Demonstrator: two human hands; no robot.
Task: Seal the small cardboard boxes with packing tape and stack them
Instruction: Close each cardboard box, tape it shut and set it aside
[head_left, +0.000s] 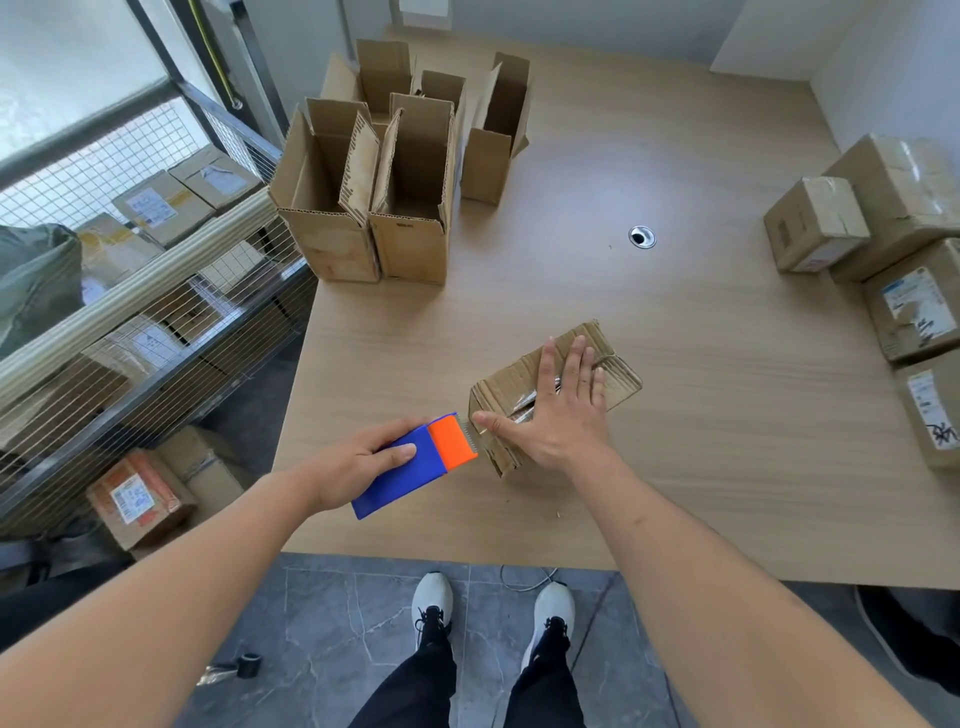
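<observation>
Small cardboard box (524, 387) lies on its side near the front middle of the wooden table (675, 322), flaps folded shut on top, clear tape showing along the seam. Right hand (563, 405) lies flat on the box top, fingers straight and spread, thumb reaching toward the near left corner; grip spread, pressing down, not curled round anything. Left hand (358, 462) grips a blue and orange tape dispenser (415, 462), fingers curled round the blue body, thumb on top. Orange end with its toothed blade sits right at the near left edge of the box; cannot tell if it touches.

Open empty boxes (363, 197) stand upright in a cluster at the far left of the table, flaps up. Sealed, labelled parcels (883, 244) sit along the right edge, some stacked. Round cable hole (642, 237) in the table between the two groups. Wire cage (145, 270) with parcels to the left of the table. Dark tape roll (248, 665) on the grey floor near the white shoes (434, 597).
</observation>
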